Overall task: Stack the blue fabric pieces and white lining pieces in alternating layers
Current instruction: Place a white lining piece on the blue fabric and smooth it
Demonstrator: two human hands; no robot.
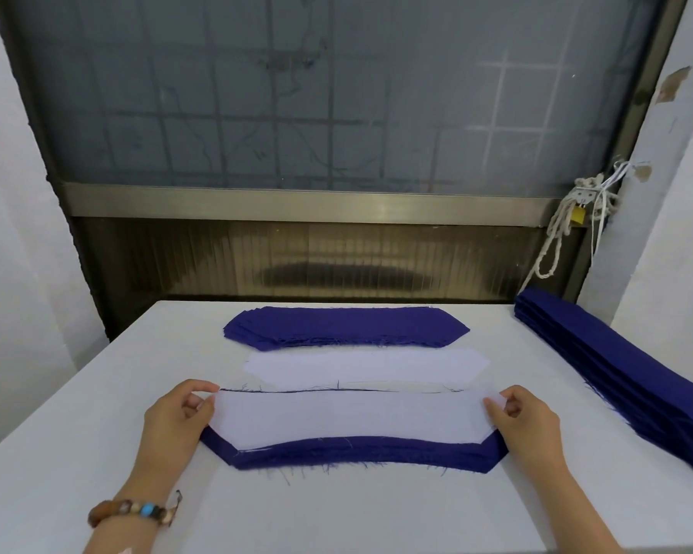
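Observation:
A white lining piece (349, 417) lies on top of the layered stack (357, 453) near the table's front, blue fabric showing along its near edge. My left hand (177, 417) pinches the lining's left end, and my right hand (525, 421) pinches its right end. Beyond it lies a pile of white lining pieces (365, 363). Farther back sits a pile of blue fabric pieces (345, 327).
A long stack of blue strips (617, 369) runs along the table's right edge. The white table (97, 393) ends at a dark window frame (297, 201) behind. A rope and padlock (577, 217) hang at the right wall.

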